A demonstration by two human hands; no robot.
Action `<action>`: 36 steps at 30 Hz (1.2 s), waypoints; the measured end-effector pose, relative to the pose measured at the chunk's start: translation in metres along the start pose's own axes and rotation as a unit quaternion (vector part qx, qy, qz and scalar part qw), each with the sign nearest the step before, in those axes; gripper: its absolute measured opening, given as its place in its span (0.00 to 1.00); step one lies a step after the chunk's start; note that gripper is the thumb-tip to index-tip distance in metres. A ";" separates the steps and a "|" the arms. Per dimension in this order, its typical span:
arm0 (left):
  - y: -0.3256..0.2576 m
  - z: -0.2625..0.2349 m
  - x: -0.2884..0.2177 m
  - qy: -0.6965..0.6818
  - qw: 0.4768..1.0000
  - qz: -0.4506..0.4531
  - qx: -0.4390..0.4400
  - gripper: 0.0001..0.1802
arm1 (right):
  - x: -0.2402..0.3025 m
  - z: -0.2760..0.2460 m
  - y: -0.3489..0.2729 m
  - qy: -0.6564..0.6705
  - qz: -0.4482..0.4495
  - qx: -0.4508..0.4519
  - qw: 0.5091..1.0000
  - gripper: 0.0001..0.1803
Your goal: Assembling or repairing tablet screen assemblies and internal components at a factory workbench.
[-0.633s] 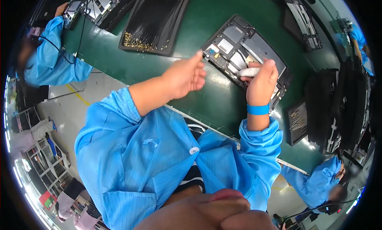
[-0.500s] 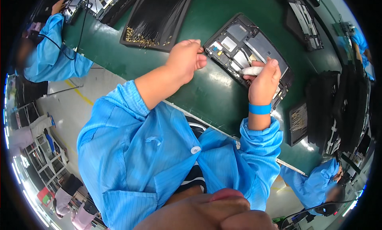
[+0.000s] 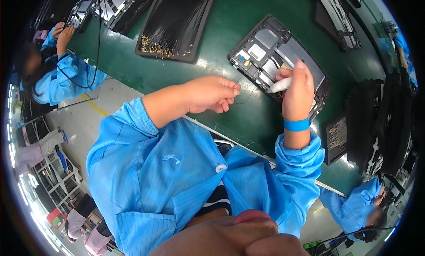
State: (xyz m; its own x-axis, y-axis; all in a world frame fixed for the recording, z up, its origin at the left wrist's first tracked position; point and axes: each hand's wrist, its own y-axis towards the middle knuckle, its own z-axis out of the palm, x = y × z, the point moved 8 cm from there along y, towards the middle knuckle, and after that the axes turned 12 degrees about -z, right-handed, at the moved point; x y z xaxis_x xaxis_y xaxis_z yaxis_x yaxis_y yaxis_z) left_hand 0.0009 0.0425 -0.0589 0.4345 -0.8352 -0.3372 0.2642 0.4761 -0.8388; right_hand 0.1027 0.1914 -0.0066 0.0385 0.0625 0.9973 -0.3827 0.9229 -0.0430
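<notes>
So, green bench (image 3: 230,21) up top, with the opened tablet chassis (image 3: 283,56) lying on it. My right hand (image 3: 299,90) grips a white tool (image 3: 280,84) against its insides, and my left hand (image 3: 212,94) pinches a thin black wire (image 3: 244,96) running from it.

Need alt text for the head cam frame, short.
A person in a blue coat works over an opened tablet on a green bench: the right hand presses a white tool onto it, while the left hand pinches a thin black wire. Co-workers in blue sit on both sides.
</notes>
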 end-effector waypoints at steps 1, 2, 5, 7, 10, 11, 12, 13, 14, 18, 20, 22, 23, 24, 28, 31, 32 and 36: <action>0.004 -0.001 -0.004 0.002 1.000 0.000 0.001 0.23 | 0.000 0.008 0.002 -0.007 -0.001 0.029 1.000 0.25; 0.007 -0.003 -0.008 0.003 1.000 0.013 -0.006 0.21 | 0.001 0.015 0.004 -0.012 -0.004 0.060 0.998 0.24; 0.005 -0.003 -0.020 0.015 0.999 0.042 -0.021 0.16 | 0.001 0.046 0.018 -0.351 -0.071 0.269 0.894 0.19; 0.007 0.000 -0.019 0.038 0.998 0.038 -0.020 0.13 | 0.023 0.056 0.020 -0.383 -0.122 0.265 0.876 0.21; 0.012 0.001 -0.018 0.050 0.998 0.040 -0.005 0.11 | 0.019 0.070 0.012 -0.460 -0.091 0.409 0.783 0.22; 0.013 0.001 -0.017 0.052 0.998 0.040 0.000 0.11 | 0.014 0.062 0.014 -0.430 -0.044 0.369 0.822 0.20; 0.014 0.002 -0.017 0.055 0.997 0.046 -0.004 0.11 | 0.007 0.049 0.014 -0.398 0.009 0.324 0.858 0.19; 0.014 0.004 -0.018 0.045 0.998 0.049 0.008 0.12 | -0.003 0.038 0.015 -0.398 0.004 0.323 0.859 0.19; 0.012 0.006 -0.018 0.035 0.998 0.052 0.018 0.14 | -0.008 0.014 0.024 -0.378 -0.024 0.234 0.895 0.18; 0.009 0.001 -0.020 0.011 0.998 0.062 0.024 0.18 | 0.012 -0.121 0.015 -0.225 0.025 -0.122 0.966 0.20; 0.004 0.001 -0.020 0.001 0.998 0.066 0.017 0.20 | 0.026 -0.200 -0.015 -0.407 -0.018 -0.154 0.900 0.23; 0.004 0.003 -0.021 0.005 0.998 0.064 0.015 0.21 | 0.031 -0.243 -0.059 -0.595 -0.001 -0.151 0.789 0.23; 0.004 0.000 -0.023 0.003 0.998 0.065 0.002 0.21 | 0.026 -0.256 -0.076 -0.649 0.065 -0.156 0.742 0.23; 0.006 0.000 -0.023 -0.007 0.998 0.061 0.003 0.21 | 0.023 -0.264 -0.081 -0.648 0.073 -0.164 0.740 0.23; 0.008 0.003 -0.024 0.021 0.999 0.040 -0.018 0.21 | 0.008 -0.281 -0.093 -0.621 0.155 -0.158 0.752 0.23; 0.010 0.006 -0.024 0.028 0.998 0.037 -0.035 0.20 | 0.021 -0.265 -0.087 -0.593 0.126 -0.185 0.773 0.23; 0.007 0.005 -0.023 0.022 0.997 0.050 -0.050 0.20 | 0.023 -0.257 -0.081 -0.636 0.143 -0.164 0.741 0.24; 0.003 0.003 -0.022 0.032 0.995 0.068 -0.061 0.23 | 0.019 -0.265 -0.075 -0.659 0.191 -0.166 0.708 0.25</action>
State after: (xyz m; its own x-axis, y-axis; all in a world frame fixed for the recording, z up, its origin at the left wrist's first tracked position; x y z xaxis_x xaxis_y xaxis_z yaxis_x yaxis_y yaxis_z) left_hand -0.0050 0.0633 -0.0531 0.4030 -0.7823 -0.4750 0.0987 0.5531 -0.8273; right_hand 0.3767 0.2244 -0.0002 -0.9881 0.1254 0.0896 0.1144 0.9864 -0.1182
